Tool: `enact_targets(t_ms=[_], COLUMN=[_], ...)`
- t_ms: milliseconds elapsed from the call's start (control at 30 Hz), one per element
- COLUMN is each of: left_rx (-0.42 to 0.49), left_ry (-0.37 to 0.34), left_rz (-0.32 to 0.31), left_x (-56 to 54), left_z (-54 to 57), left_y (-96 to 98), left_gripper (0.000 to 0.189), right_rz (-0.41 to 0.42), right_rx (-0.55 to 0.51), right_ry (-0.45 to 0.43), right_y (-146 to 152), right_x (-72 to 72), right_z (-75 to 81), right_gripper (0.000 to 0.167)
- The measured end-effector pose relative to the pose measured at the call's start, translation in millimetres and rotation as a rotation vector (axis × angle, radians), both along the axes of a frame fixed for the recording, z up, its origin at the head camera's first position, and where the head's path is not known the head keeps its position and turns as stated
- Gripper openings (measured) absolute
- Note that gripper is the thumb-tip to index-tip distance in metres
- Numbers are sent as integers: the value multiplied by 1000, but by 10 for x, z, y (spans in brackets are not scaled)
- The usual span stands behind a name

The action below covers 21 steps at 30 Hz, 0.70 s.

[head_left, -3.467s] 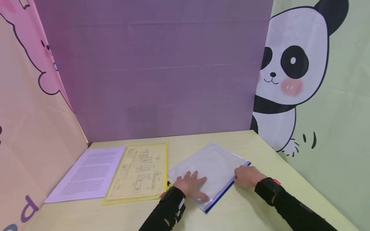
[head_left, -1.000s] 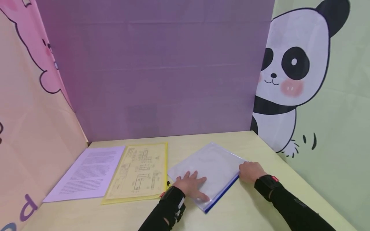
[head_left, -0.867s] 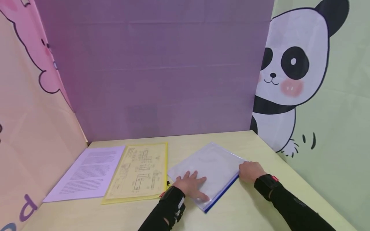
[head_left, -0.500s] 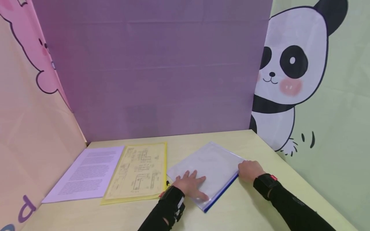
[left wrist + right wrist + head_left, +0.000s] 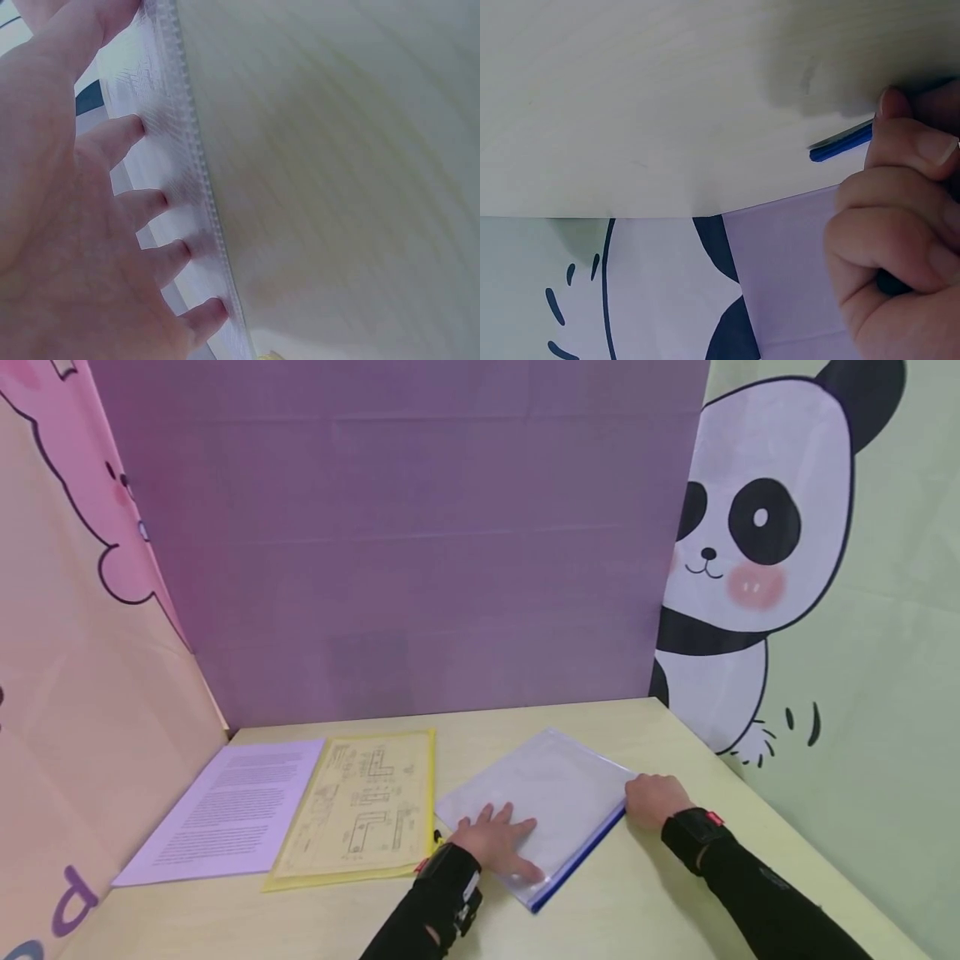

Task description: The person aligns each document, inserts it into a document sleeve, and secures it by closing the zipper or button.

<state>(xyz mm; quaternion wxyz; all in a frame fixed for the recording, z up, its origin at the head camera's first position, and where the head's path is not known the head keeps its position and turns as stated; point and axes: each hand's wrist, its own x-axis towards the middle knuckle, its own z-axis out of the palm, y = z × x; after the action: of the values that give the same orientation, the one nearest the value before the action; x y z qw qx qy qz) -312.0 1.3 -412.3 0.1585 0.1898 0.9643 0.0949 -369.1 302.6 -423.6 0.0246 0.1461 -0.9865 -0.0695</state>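
Observation:
A clear document pouch (image 5: 558, 793) with a blue strip (image 5: 577, 860) along its near right edge lies at a slant on the table. My left hand (image 5: 495, 842) rests on its near left part, fingers spread. In the left wrist view those fingertips (image 5: 156, 199) touch the pouch beside its ridged clear seam. My right hand (image 5: 656, 800) is at the far end of the blue strip and covers the pouch's right corner. Its curled fingers pinch that edge in the right wrist view, where a short blue end (image 5: 840, 144) sticks out past them. Exactly what lies between thumb and finger is hidden.
Left of the pouch lies a yellow folder (image 5: 360, 806) with line drawings, a small black piece (image 5: 438, 837) at its near right corner. A purple printed sheet (image 5: 232, 810) lies farther left. A purple wall (image 5: 435, 543) closes the table's back; a panda-printed wall (image 5: 757, 552) stands at right.
Since the earliest frame my right hand has slid along the blue edge, away to the far right corner, covering the strip's end. Left hand and pouch have stayed put.

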Motion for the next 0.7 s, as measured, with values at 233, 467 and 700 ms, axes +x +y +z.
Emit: enact_targets(t_ms=[233, 467, 700], left_rx=[3, -1, -13], left_ry=[5, -4, 5], left_rz=[1, 6, 4], left_x=[8, 6, 25], left_z=[-14, -9, 9], left_y=[0, -9, 0], left_gripper=[82, 81, 81], right_rz=[5, 10, 7], right_rx=[12, -11, -31], right_ry=[3, -1, 6], right_y=[6, 22, 59], right_x=[-3, -40, -56], right_z=[18, 24, 23], right_gripper=[14, 14, 14])
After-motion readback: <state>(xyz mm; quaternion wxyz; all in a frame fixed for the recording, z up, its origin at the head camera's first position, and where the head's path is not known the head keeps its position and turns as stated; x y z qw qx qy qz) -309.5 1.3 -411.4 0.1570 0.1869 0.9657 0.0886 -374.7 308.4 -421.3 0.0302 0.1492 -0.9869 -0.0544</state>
